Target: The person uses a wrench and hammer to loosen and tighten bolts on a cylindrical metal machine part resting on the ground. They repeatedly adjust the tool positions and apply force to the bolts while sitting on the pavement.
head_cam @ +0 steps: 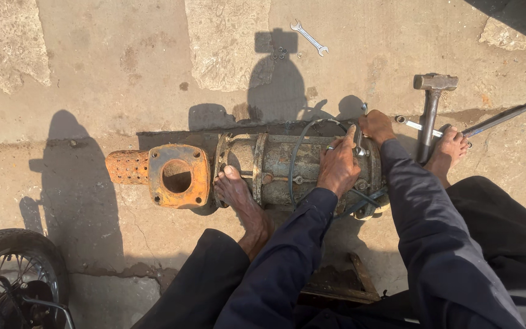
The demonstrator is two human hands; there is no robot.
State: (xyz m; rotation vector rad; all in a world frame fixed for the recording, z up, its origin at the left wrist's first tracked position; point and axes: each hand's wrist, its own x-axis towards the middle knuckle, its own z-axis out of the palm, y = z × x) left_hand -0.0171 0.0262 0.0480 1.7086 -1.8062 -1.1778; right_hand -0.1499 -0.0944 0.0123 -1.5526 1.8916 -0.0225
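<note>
Pump (275,167) lies on its side on the concrete, braced by a bare foot (234,189). Judged heavy, rigid cast metal, rusty w/ rough grip; best held at the flange (178,175) or ribs, not the cable. Left hand (338,167) is pressed on the casing, steadying a small tool. Right hand (376,126) is clenched on that tool. Hammer (430,109) stands nearby.
</note>
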